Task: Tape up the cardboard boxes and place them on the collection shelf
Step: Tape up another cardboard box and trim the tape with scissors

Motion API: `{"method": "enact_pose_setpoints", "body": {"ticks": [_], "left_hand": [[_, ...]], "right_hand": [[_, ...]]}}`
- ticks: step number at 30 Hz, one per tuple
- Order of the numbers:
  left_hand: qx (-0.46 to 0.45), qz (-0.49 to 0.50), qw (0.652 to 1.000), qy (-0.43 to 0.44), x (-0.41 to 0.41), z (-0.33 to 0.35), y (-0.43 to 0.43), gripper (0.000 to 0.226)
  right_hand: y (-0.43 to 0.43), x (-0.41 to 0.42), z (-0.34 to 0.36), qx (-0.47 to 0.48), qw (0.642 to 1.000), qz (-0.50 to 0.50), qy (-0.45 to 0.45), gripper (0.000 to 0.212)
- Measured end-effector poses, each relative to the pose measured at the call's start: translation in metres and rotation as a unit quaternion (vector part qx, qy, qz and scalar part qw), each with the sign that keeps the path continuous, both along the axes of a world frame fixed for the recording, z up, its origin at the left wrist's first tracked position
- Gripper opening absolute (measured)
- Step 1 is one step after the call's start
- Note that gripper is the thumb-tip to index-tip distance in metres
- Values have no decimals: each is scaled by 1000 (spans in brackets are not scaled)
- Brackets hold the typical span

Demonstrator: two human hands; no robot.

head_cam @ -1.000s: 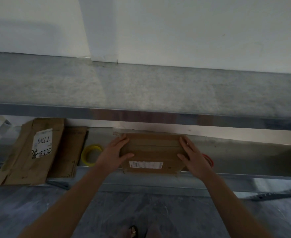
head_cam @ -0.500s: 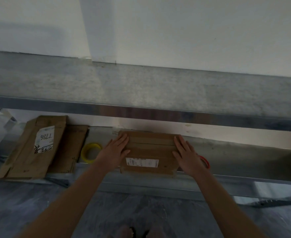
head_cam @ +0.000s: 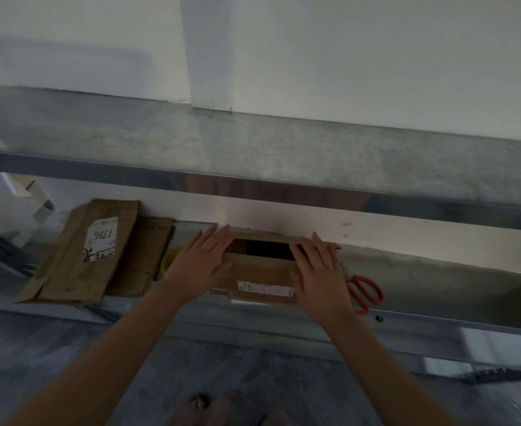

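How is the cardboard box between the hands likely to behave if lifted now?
The cardboard box looks stiff, probably light: it holds shape under the left hand and right hand. The dark gap on top suggests flaps may spring open when released.

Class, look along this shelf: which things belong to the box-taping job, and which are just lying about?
In the job: brown cardboard box with white label, left hand and right hand resting flat on it; yellow tape roll; probably the red-handled scissors.
Lying about, for now: flattened brown cardboard marked 7786.
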State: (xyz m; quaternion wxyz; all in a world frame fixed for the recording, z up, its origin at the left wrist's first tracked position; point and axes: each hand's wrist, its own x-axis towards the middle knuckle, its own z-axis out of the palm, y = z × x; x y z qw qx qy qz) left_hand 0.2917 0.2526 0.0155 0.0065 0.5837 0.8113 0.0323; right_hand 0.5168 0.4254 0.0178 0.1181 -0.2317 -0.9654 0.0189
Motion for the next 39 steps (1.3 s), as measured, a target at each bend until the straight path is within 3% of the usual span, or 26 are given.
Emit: {"method": "enact_pose_setpoints", "body": {"ticks": [4,7,11,14,18,21,24,31,36,39], "left_hand": [[0,33,999,-14,-27,-9,-53,64],[-27,51,997,-43,-48,-37,-89,62],[-87,25,995,-49,-75,-73,-110,64],[-91,-35,995,-32,-91,-85,-105,56],[-64,-87,994,-12,-116,-96,-86,48],[-51,-103,993,-36,-125,-105,-79,32],[-34,-105,992,-67,-125,-111,-80,34],[49,-108,987,-109,-130,-106,-80,34],[102,-105,975,-168,-146,-64,-99,40],[101,-128,965,-204,-136,-34,-113,39]], "right_hand": [[-71,-43,-6,3,996,84,7,50],[-127,-76,-34,-89,988,128,4,47],[-170,-111,-64,-204,978,25,-39,49],[-172,-125,-79,-259,955,-84,-120,54],[-164,-151,-87,-249,942,-166,-155,59],[-158,-172,-86,-208,933,-172,-237,71],[-154,-185,-83,-190,927,-161,-282,56],[-148,-185,-79,-201,934,-152,-253,41],[-171,-175,-56,-141,980,-111,-86,12],[-175,-158,-42,-173,981,-85,-23,16]]}}
